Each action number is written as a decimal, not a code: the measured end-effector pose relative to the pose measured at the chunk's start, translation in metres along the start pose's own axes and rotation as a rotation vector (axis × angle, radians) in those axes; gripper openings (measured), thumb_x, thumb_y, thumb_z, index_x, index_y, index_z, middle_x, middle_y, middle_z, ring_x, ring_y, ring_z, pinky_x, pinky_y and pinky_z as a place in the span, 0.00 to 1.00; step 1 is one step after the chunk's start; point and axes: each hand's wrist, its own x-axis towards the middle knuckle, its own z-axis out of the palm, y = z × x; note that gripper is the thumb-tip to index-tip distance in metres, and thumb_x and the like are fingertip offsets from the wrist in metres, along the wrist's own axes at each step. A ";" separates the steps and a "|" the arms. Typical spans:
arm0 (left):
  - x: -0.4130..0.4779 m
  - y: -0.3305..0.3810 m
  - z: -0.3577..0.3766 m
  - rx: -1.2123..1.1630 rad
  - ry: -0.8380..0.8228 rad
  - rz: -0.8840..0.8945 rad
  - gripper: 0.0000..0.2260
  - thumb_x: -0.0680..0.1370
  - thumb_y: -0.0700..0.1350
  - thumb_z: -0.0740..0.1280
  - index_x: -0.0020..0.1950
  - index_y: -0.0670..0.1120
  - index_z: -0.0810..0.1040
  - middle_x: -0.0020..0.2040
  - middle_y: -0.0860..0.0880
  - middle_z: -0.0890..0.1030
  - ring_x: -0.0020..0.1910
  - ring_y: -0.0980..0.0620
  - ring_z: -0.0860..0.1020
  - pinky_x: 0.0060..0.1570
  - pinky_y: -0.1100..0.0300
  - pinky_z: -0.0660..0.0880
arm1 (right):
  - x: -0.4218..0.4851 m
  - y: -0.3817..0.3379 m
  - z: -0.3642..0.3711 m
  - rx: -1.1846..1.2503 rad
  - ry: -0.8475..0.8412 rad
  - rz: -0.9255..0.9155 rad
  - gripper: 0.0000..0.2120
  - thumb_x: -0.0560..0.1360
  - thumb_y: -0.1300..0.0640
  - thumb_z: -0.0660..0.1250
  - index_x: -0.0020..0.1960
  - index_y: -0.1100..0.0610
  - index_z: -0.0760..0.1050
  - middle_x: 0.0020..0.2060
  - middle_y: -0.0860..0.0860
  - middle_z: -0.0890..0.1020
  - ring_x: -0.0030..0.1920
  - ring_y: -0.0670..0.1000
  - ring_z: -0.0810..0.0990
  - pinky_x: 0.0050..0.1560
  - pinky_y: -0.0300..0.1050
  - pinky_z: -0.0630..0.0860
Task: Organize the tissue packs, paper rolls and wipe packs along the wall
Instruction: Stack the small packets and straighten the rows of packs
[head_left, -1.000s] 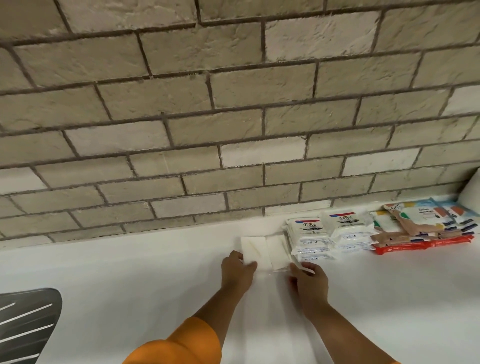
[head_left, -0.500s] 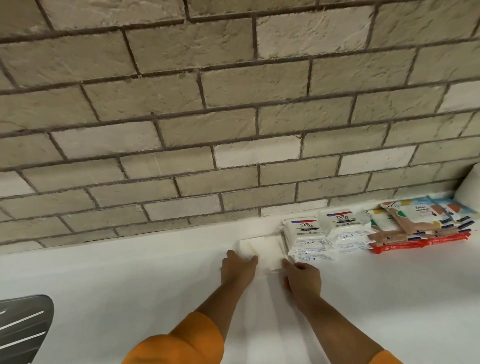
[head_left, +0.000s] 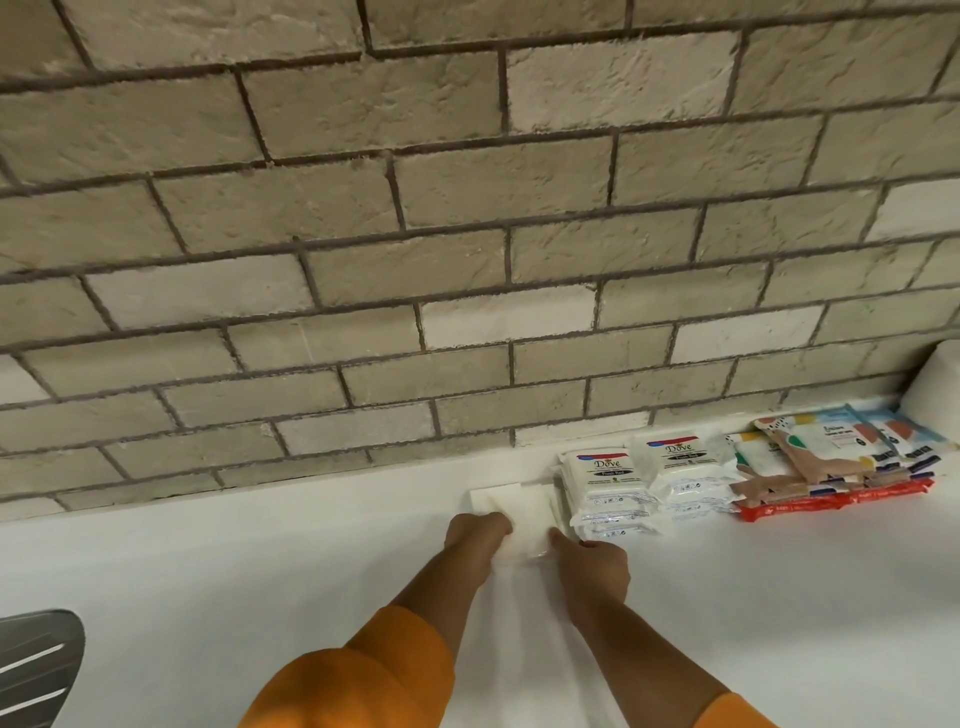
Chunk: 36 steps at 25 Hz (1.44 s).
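Note:
Plain white tissue packs (head_left: 522, 506) lie flat on the white counter (head_left: 260, 571) close to the brick wall. My left hand (head_left: 475, 538) holds their left near corner and my right hand (head_left: 592, 564) holds their right near edge. To their right stand two stacks of white Dove wipe packs (head_left: 605, 486) (head_left: 678, 462). Further right lie colourful printed packs (head_left: 831, 452) over red packs (head_left: 831, 501). A white paper roll (head_left: 935, 387) shows at the right edge.
The brick wall (head_left: 467, 208) rises straight behind the counter. A grey slatted object (head_left: 36, 665) sits at the lower left corner. Bare white counter stretches left of the tissue packs.
Both hands have pushed the white tissue packs a little to the right, up against the Dove stack.

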 end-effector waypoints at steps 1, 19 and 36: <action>0.000 -0.001 0.001 -0.019 -0.011 0.003 0.13 0.74 0.42 0.72 0.54 0.41 0.72 0.45 0.46 0.76 0.50 0.43 0.78 0.43 0.56 0.75 | -0.001 0.000 0.000 -0.003 0.001 -0.005 0.17 0.71 0.49 0.77 0.34 0.62 0.80 0.32 0.55 0.83 0.37 0.56 0.82 0.46 0.48 0.80; 0.017 -0.021 -0.016 -0.131 -0.058 0.044 0.16 0.75 0.37 0.70 0.62 0.39 0.74 0.58 0.38 0.78 0.54 0.38 0.79 0.40 0.50 0.83 | -0.001 0.003 0.002 -0.125 0.009 -0.072 0.13 0.75 0.54 0.68 0.36 0.60 0.82 0.33 0.54 0.83 0.35 0.52 0.79 0.41 0.46 0.78; 0.023 -0.029 -0.028 -0.024 -0.050 0.095 0.18 0.73 0.39 0.70 0.63 0.43 0.75 0.55 0.41 0.80 0.52 0.41 0.81 0.38 0.51 0.84 | 0.004 0.012 0.036 -0.387 -0.036 -0.104 0.22 0.66 0.46 0.72 0.55 0.55 0.79 0.52 0.56 0.78 0.49 0.58 0.78 0.53 0.49 0.77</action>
